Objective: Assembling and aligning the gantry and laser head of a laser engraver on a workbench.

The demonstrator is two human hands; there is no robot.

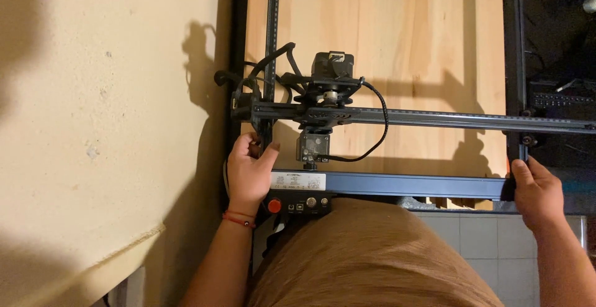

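The left hand (248, 173) closes its grip on the machine frame (397, 185) at the near left corner; the right hand (537, 192) clasps the near right corner, over the wooden board (397, 46).

Left hand (250, 171): raised from lower frame, forearm angled up, wrist straight with a red cord bracelet, fingers curled, thumb splayed right. Right hand (537, 190): forearm enters from the lower right corner, palm down, fingers bent forward and closed in a grip. Hands well apart.

Frame rails (515, 46) (both far ends) beyond top edge
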